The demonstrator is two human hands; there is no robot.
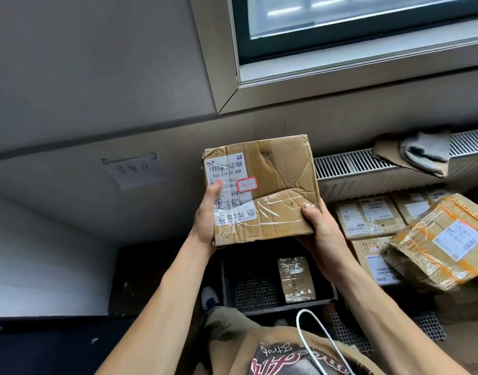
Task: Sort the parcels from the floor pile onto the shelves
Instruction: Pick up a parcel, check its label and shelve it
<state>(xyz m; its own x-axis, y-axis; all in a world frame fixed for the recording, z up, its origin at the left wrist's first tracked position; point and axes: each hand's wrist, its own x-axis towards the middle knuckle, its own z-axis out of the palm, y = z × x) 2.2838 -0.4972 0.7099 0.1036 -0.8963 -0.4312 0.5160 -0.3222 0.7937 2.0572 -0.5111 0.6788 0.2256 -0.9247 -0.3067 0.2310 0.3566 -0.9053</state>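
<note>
Parcel raised, left grip grasping labelled side; right grip grasping lower corner

A parcel storage or sorting room is indicated: taped cardboard parcels bearing printed shipping labels are stacked by a radiator under a window, another is kept in a black crate, and a handwritten paper sign is taped to the wall.
</note>
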